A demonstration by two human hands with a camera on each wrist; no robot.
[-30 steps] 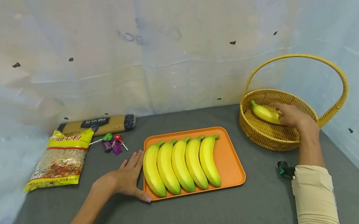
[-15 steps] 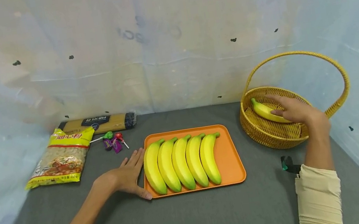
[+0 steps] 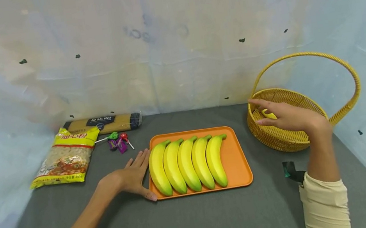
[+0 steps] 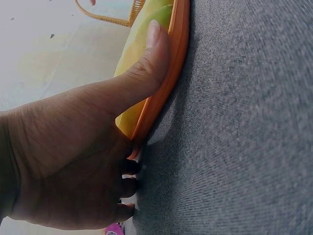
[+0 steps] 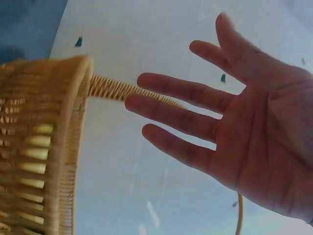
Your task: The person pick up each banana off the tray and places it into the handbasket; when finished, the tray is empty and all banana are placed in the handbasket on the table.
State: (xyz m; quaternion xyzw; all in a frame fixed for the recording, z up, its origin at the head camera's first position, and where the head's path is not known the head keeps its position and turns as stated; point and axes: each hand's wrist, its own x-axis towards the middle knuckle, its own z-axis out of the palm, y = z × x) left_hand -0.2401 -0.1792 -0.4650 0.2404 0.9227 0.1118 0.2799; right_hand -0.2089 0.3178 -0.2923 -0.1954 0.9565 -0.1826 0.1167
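Observation:
Several yellow bananas (image 3: 186, 165) lie side by side on an orange tray (image 3: 235, 165), leaving its right end bare. My left hand (image 3: 131, 180) rests at the tray's left edge, fingers straight and thumb at the front corner; the left wrist view shows the thumb (image 4: 155, 54) along the rim. Above the wicker basket (image 3: 268, 136) my right hand (image 3: 288, 116) is held with fingers spread and nothing in it. One banana (image 3: 269, 114) lies inside the basket, mostly hidden by that hand; in the right wrist view it shows through the weave.
On the left lie a yellow-topped food bag (image 3: 65, 157), a spaghetti pack (image 3: 103, 124), a green lollipop (image 3: 112, 135), a red lollipop (image 3: 124, 137) and purple-wrapped sweets (image 3: 118, 145). The basket's tall handle (image 3: 305, 54) arches up on the right. Pale sheeting hangs behind the grey table (image 3: 199, 222).
My right hand has let go of the banana in the basket, lifted with its fingers opening, and moved left toward the basket's near-left rim. The left hand stays at the tray.

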